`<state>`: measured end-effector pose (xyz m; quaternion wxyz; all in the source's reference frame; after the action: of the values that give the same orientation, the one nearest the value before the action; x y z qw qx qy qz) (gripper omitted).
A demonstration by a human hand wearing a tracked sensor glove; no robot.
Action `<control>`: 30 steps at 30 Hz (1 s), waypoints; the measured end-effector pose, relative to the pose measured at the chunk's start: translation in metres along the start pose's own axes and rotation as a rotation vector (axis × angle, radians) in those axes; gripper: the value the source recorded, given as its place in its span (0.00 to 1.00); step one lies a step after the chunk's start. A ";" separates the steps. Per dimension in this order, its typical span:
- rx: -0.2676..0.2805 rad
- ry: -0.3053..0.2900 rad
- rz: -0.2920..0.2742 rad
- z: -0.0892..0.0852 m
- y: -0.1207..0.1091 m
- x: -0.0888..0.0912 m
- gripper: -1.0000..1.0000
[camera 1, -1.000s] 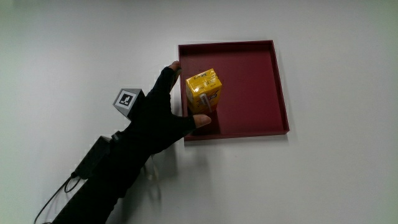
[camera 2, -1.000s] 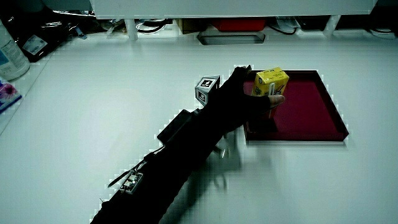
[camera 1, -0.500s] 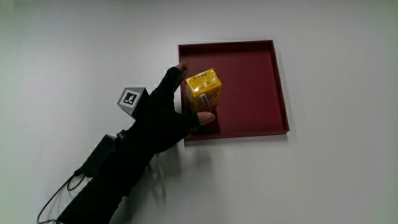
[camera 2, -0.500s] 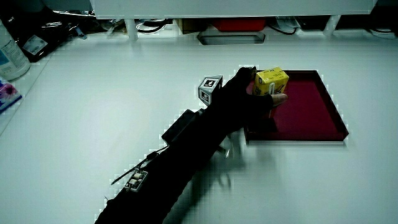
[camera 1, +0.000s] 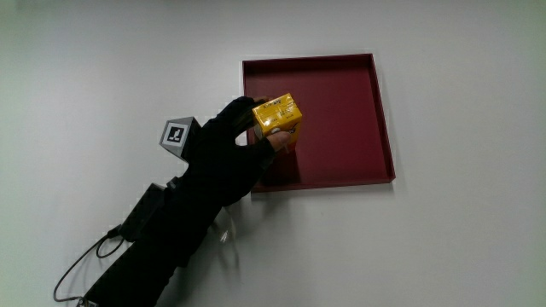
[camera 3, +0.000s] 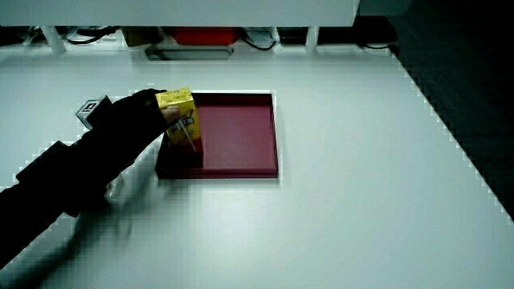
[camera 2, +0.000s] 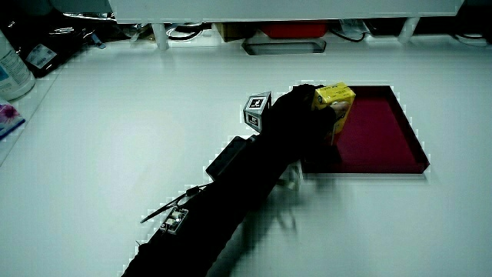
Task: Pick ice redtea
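A yellow ice red tea carton (camera 1: pixel 279 115) (camera 2: pixel 336 100) (camera 3: pixel 181 115) stands in the dark red tray (camera 1: pixel 350 119) (camera 2: pixel 384 131) (camera 3: pixel 241 136), by the tray's edge closest to the hand. The black-gloved hand (camera 1: pixel 243 141) (camera 2: pixel 304 115) (camera 3: pixel 136 120) is wrapped around the carton's side, fingers curled onto it and thumb on its nearer face. The carton looks slightly tilted. The patterned cube (camera 1: pixel 176 136) (camera 2: pixel 257 108) (camera 3: pixel 92 108) sits on the back of the hand. The forearm runs from the hand toward the person.
A low partition (camera 2: pixel 269 9) with cables and a red box (camera 3: pixel 197 35) under it stands at the table's edge farthest from the person. A bottle (camera 2: pixel 11 65) stands at another table edge in a side view. A cable (camera 1: pixel 94 260) trails from the forearm.
The fingers, spread beside the carton earlier, have closed around it. The carton has shifted and tipped a little in the grasp.
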<state>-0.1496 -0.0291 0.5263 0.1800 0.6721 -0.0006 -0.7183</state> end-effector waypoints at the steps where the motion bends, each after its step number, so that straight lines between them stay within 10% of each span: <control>1: 0.005 -0.005 -0.004 0.001 0.000 -0.001 0.85; 8: 0.009 0.006 -0.013 0.002 0.000 -0.002 1.00; 30: 0.005 -0.108 -0.094 0.006 -0.009 0.022 1.00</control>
<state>-0.1584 -0.0281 0.5030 0.1442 0.6322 0.0197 -0.7610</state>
